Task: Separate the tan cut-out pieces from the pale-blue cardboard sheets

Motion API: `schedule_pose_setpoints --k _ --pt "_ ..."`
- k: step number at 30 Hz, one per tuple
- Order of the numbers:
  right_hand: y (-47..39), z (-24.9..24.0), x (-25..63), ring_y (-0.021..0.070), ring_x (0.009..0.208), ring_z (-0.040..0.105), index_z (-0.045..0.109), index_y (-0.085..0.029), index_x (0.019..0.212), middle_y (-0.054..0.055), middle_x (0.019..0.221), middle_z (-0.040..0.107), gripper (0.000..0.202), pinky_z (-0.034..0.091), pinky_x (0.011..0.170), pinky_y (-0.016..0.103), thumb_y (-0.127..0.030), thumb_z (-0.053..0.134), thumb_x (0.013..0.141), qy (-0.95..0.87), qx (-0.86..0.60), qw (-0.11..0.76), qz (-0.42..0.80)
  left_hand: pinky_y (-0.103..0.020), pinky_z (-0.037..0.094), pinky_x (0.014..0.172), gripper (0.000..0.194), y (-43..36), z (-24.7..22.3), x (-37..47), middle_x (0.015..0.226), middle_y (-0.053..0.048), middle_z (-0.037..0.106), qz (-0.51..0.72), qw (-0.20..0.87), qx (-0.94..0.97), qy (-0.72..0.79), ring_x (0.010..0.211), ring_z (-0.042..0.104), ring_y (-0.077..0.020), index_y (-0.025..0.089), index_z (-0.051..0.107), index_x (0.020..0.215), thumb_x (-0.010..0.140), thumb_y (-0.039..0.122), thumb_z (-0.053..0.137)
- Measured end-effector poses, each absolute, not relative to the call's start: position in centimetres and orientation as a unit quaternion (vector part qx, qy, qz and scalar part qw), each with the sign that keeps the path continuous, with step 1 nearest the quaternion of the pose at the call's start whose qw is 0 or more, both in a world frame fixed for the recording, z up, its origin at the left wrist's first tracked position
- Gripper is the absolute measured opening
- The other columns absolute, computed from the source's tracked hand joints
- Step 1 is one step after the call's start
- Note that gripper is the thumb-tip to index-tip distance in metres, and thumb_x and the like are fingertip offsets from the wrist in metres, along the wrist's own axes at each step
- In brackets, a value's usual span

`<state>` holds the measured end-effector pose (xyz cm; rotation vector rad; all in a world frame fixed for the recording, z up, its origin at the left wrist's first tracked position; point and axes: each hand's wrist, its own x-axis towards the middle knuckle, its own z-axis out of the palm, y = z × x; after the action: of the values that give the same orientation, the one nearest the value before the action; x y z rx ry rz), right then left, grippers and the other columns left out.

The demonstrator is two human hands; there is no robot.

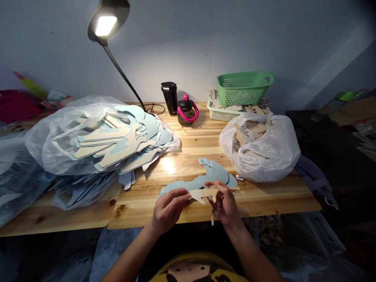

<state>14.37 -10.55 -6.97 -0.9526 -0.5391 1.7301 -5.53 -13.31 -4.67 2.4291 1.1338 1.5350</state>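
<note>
My left hand (169, 210) pinches the left end of a flat cream cut-out piece (197, 194) between thumb and fingers. My right hand (225, 204) is closed around its right part, where a tan strip pokes out past the fingers. A thin narrow strip (212, 216) hangs below the right hand. What lies inside the right palm is hidden. Just behind both hands, a stack of light-blue curved cut-outs (195, 182) rests on the wooden table (138, 213). A small white object (239, 178) sits at the stack's right end.
A clear bag (44, 145) of blue and cream cut-outs spreads at left beneath a lit desk lamp (123, 74). A white bag (273, 152) of tan pieces stands at right. Behind are a black tumbler (169, 98), a pink-handled jug (185, 113) and a green basket (243, 89).
</note>
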Motion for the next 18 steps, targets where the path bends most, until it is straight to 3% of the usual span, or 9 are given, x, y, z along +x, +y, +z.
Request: schedule_pose_setpoints --k 3,7,10,12,14,16,18 --pt "-10.1 -6.8 14.9 0.001 0.046 0.027 0.032 -0.016 0.074 -0.004 0.072 0.047 0.042 0.026 0.039 0.013 -0.043 0.064 0.074 -0.213 -0.418 0.537 0.701 -0.019 0.052 0.081 0.032 -13.3 -4.8 -5.6 0.101 -0.007 0.065 0.5 0.036 0.781 0.373 0.092 0.063 -0.01 0.015 0.065 0.106 0.081 -0.005 0.061" --pt "-9.7 -7.1 16.2 0.0048 0.054 0.031 0.031 -0.016 0.071 -0.003 0.063 0.032 0.039 0.026 0.046 0.014 -0.043 0.052 0.089 -0.357 -0.464 0.581 0.565 -0.019 0.052 0.082 0.031 -13.4 -4.9 -5.9 0.099 -0.006 0.066 0.49 0.025 0.778 0.393 0.092 0.064 -0.0098 0.015 0.064 0.104 0.08 -0.004 0.062" --pt "-9.6 -6.8 18.0 0.0062 0.055 0.034 0.052 -0.016 0.084 -0.003 0.061 0.038 0.035 0.028 0.051 0.018 -0.051 0.053 0.091 -0.573 -0.428 0.528 0.459 -0.019 0.051 0.084 0.029 -13.1 -4.7 -6.3 0.097 -0.004 0.066 0.497 0.007 0.758 0.423 0.09 0.064 -0.0092 0.015 0.065 0.101 0.079 -0.003 0.065" --pt "-9.7 -6.3 19.0 0.0075 0.059 0.043 0.064 -0.017 0.098 -0.001 0.067 0.049 0.044 0.033 0.057 0.02 -0.056 0.069 0.078 -0.69 -0.38 0.454 0.416 -0.019 0.05 0.082 0.026 -12.8 -4.6 -6.8 0.096 -0.004 0.065 0.492 0.021 0.75 0.441 0.088 0.064 -0.009 0.016 0.065 0.099 0.08 -0.001 0.066" --pt "-9.9 -5.8 19.9 0.0091 0.065 0.051 0.07 -0.02 0.099 0.0 0.075 0.058 0.041 0.036 0.063 0.021 -0.048 0.079 0.071 -0.756 -0.369 0.404 0.358 -0.019 0.051 0.08 0.023 -12.4 -4.7 -7.2 0.096 -0.003 0.065 0.483 0.055 0.75 0.449 0.088 0.064 -0.0095 0.017 0.065 0.099 0.081 0.002 0.065" --pt "-10.0 -5.6 20.4 0.0087 0.069 0.054 0.073 -0.022 0.096 0.001 0.081 0.062 0.019 0.037 0.065 0.02 -0.034 0.073 0.08 -0.784 -0.391 0.375 0.303 -0.019 0.053 0.079 0.019 -12.3 -5.1 -7.6 0.096 -0.003 0.065 0.481 0.094 0.742 0.457 0.088 0.064 -0.0102 0.017 0.065 0.098 0.083 0.006 0.065" --pt "-9.9 -5.7 20.8 0.0078 0.069 0.053 0.073 -0.022 0.094 0.001 0.082 0.06 0.013 0.037 0.065 0.02 -0.024 0.062 0.087 -0.787 -0.41 0.365 0.284 -0.019 0.055 0.078 0.016 -12.3 -5.7 -7.9 0.096 -0.003 0.065 0.489 0.142 0.719 0.473 0.086 0.064 -0.0104 0.018 0.064 0.099 0.084 0.011 0.065"
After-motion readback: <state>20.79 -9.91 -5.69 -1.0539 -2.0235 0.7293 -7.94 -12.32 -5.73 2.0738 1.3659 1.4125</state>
